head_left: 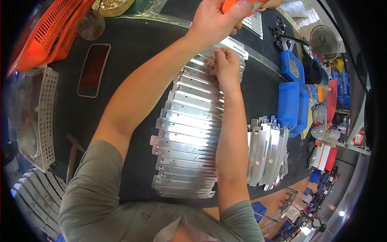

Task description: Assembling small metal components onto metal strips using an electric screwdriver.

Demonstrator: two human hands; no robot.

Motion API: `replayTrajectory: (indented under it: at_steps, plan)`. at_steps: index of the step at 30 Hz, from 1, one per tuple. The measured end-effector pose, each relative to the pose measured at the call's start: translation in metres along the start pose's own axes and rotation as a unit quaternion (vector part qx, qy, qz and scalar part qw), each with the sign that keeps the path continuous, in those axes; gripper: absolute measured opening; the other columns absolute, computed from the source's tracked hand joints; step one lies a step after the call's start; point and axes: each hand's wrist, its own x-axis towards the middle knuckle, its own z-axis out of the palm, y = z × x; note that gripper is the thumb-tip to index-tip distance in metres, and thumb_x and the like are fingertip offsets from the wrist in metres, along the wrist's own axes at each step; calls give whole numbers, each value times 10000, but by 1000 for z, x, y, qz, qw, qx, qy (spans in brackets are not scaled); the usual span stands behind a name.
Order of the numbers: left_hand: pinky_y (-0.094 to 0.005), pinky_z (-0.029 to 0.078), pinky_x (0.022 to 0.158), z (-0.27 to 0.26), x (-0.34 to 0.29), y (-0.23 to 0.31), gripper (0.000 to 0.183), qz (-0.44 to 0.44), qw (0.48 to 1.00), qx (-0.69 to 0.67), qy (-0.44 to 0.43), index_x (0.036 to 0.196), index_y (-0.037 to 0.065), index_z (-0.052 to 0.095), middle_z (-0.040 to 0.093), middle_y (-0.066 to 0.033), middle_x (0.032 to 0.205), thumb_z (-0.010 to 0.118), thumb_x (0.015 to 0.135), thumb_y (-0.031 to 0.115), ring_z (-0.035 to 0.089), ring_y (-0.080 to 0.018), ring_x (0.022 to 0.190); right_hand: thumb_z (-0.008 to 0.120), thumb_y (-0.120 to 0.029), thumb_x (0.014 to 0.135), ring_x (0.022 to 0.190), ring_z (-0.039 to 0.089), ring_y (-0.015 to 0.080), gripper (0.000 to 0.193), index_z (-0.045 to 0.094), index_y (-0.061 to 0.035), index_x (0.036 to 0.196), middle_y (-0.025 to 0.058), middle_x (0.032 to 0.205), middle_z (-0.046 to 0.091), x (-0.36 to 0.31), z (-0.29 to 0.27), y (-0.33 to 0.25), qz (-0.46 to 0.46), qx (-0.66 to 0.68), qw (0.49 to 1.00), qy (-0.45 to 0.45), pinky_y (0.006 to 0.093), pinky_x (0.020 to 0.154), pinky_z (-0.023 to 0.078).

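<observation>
I see a smartphone (93,70) lying face up on the dark counter (135,38), its screen dark. Left of it, I make out orange slotted baskets (47,30) at the upper edge and, nearer, a white perforated basket (48,125). On the far right I have a blue plastic bin (287,103) and, beyond it, a jar with an orange lid (321,93). A blue crate (259,210) sits lower, near the floor.

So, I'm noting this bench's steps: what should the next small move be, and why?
Perhaps bring the orange handheld tool toward the right hand: the left hand grips it near the picture's top edge, while the right hand's fingers curl over the perforated metal strips. Whether those fingers hold anything, I can't tell.
</observation>
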Motion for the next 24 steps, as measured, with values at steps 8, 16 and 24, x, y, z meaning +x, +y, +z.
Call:
replayTrajectory:
  at_steps: [8, 16, 24]
  plan:
    - [-246, 449, 567, -2, 0, -2, 427, -4, 1000, -15, -7, 930, 32, 633, 581, 0, 723, 654, 1007, 451, 526, -70, 614, 582, -151, 949, 553, 505, 72, 175, 649, 10, 944, 40, 721, 634, 0, -4, 10, 10, 37, 999, -12, 248, 480, 378]
    - [-251, 436, 567, 1, -3, 4, 490, -1, 999, 23, -45, 884, 33, 647, 582, -1, 706, 666, 982, 513, 528, -77, 622, 546, -96, 980, 516, 355, 57, 133, 580, -53, 859, -41, 646, 454, -2, -18, -4, 69, 221, 970, -68, 236, 452, 308]
    - [-239, 421, 540, -6, 1, 9, 501, -39, 999, 24, -12, 908, 27, 676, 588, 7, 689, 674, 974, 524, 523, -56, 595, 445, -77, 972, 554, 303, 73, 128, 514, -64, 865, -16, 683, 384, 4, -28, -21, 46, 370, 918, -138, 231, 459, 234]
